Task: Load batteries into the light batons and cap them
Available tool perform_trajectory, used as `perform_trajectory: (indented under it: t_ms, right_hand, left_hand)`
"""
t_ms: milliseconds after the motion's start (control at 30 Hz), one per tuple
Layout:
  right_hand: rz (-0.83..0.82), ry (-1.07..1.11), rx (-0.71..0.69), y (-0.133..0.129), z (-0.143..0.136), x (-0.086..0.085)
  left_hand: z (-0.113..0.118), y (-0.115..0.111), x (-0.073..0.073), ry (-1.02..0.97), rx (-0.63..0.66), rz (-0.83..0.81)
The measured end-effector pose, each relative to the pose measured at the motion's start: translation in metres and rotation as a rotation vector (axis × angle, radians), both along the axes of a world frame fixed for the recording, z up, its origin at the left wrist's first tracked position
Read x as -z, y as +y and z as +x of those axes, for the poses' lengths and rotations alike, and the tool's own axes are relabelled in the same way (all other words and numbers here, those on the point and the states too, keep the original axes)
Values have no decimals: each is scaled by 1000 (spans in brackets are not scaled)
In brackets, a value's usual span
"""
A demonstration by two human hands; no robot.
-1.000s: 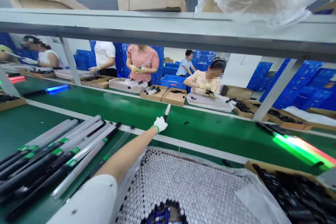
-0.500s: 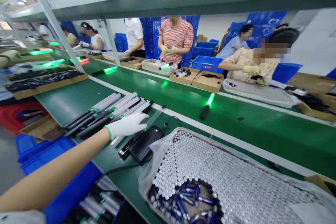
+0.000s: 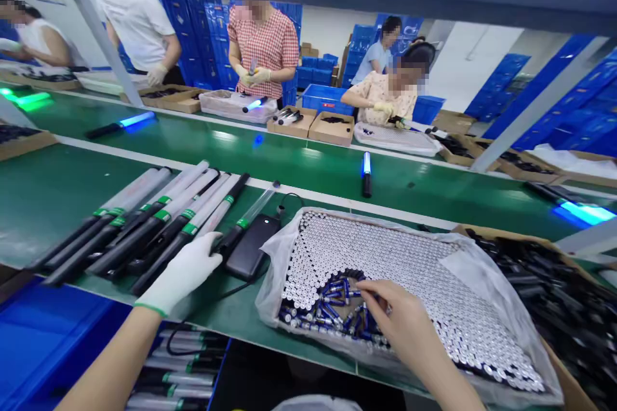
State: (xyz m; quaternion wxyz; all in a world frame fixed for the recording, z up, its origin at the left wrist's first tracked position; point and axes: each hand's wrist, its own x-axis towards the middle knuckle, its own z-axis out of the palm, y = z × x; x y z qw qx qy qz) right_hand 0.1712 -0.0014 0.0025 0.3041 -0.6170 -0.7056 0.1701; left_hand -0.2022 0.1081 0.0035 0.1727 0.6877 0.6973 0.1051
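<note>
My left hand (image 3: 186, 273), in a white glove, is at the black handle end of a light stick with a clear tube (image 3: 255, 205); thumb and fingers close around that end. Bare, my right hand (image 3: 400, 318) reaches into a plastic-lined tray (image 3: 284, 231) packed with upright batteries (image 3: 385, 250). Thumb and forefinger pinch a blue battery (image 3: 354, 293) at the hollow where several lie loose. To the left of my gloved hand, several light sticks with frosted tubes (image 3: 183, 183), green bands and black handles lie in a pile.
A black power bank (image 3: 253, 247) with a cable lies between the light stick and the tray. At right stands a carton of black parts (image 3: 544, 282). Lit sticks (image 3: 367, 173) lie on the green belt (image 3: 308, 170). Co-workers (image 3: 263, 45) stand or sit across it. Blue bins (image 3: 43, 340) are low at left.
My view has swung right. My right hand has come into view over the batteries. My left hand, spread above the sticks before, has closed at the clear-tubed stick's handle. Belt lights turned from green to blue.
</note>
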Motion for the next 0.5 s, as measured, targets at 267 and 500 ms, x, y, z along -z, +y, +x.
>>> perform_trajectory:
  t_ms: [267,500]
  right_hand:
    - [-116,-396,85,21,-43,14]
    - [-187,484,-18,-4,-40,-13]
  left_hand:
    - [45,-47,-21,-782,-241,249]
    - [127,-76,-23,-1507,59,-139]
